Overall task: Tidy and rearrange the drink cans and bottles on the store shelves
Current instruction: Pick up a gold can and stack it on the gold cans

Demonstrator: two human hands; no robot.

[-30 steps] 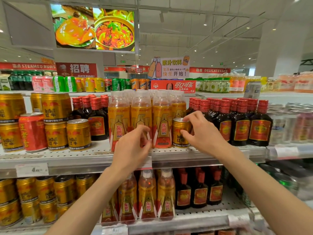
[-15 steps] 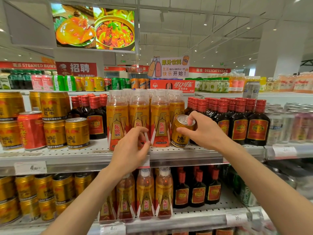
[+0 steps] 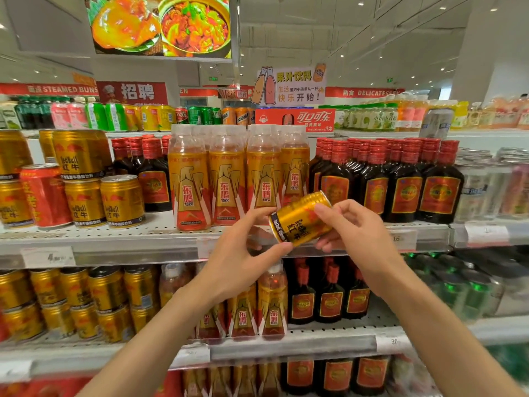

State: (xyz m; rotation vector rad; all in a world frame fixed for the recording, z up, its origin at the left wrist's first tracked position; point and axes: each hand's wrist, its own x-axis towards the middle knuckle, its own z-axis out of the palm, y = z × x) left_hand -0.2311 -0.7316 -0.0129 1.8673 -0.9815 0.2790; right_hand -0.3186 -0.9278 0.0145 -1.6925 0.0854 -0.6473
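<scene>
Gold Red Bull can (image 3: pixel 300 219) now off shelf (image 3: pixel 114 239), tipped sideways at frame centre, in front of orange Dongpeng bottles (image 3: pixel 226 179). Pinched by right hand (image 3: pixel 353 229); left hand (image 3: pixel 240 253) moved off bottle, fingers now gripping can's base end.

Can (image 3: pixel 300 217) before the shelf (image 3: pixel 114 242), between left hand (image 3: pixel 240 265) and right hand (image 3: pixel 353 224).

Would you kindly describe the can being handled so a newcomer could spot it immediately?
Find the row of orange-labelled clear bottles on the upper shelf. Just in front, the left hand and right hand hold a small gold can. Unlike the upright gold cans shelved at left, it is tipped sideways in mid-air.
</scene>
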